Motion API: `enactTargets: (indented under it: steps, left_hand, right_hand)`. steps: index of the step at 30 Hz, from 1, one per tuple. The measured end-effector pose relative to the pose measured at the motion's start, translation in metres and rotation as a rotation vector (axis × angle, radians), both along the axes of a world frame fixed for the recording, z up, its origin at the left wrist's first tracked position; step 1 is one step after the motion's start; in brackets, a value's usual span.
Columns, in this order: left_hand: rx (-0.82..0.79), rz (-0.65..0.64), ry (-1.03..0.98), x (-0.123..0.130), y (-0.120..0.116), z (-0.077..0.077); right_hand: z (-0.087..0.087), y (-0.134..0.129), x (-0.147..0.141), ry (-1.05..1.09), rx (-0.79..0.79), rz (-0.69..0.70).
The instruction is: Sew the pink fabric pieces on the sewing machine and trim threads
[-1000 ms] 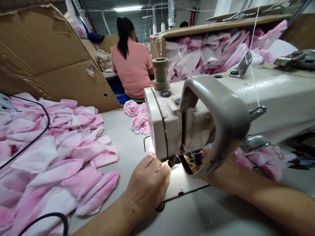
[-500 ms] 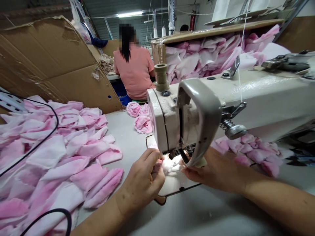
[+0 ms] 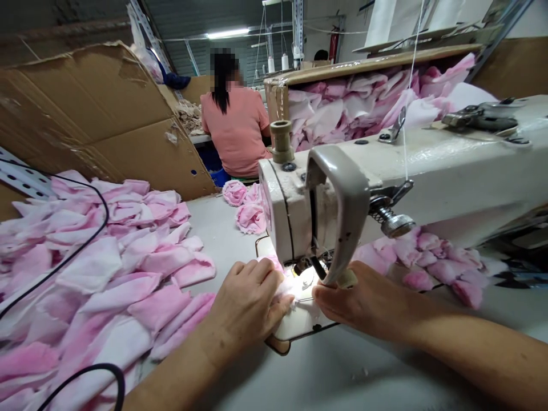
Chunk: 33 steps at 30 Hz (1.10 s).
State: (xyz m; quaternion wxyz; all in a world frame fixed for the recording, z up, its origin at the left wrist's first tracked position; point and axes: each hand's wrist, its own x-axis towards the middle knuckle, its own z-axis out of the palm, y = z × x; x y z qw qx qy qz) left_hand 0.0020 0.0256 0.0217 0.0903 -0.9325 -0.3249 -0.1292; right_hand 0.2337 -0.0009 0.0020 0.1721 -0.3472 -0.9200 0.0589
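Pink cloth (image 3: 282, 288) lies bunched between the two hands, on the bed of a white sewing machine (image 3: 428, 165), just in front of the lit needle (image 3: 319, 268). The left hand (image 3: 246, 297) curls over the cloth, and the right hand (image 3: 359, 297) comes in from the other side with its fingertips at the cloth. Whether they pinch it or only press it, I cannot tell. A heap of pink-and-white cloth (image 3: 107, 257) lies left of the left hand, more pink pieces (image 3: 428, 257) lie right of the right hand, and pink rolls (image 3: 250, 217) sit ahead. Farther ahead, a co-worker (image 3: 235, 131) sits with their back turned.
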Motion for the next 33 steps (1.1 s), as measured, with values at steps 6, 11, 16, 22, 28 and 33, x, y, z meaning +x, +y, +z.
enactTargets:
  steps: [6, 11, 16, 22, 28, 33]
  left_hand:
    - [0.063, 0.004, -0.069, 0.003, 0.001, -0.005]
    - [0.024, -0.037, -0.112, 0.0, 0.004, -0.009]
    - [-0.047, -0.2, -0.138, -0.004, 0.007, -0.006]
    - [-0.134, -0.322, -0.183, -0.002, 0.008, -0.009]
    - [-0.215, -0.26, -0.134, -0.001, 0.005, -0.015]
    - [-0.265, -0.174, -0.122, 0.002, -0.002, -0.015]
  right_hand:
    - [0.004, 0.001, 0.003, -0.028, -0.007, 0.036]
    - [0.01, 0.0, 0.002, -0.048, -0.008, 0.026]
    - [0.011, 0.001, 0.002, -0.051, -0.003, 0.038]
    - [0.014, 0.001, 0.002, -0.087, -0.052, 0.034]
    - [0.021, 0.0, 0.002, -0.016, -0.131, -0.009]
    - [0.02, -0.001, 0.002, 0.022, -0.15, -0.011]
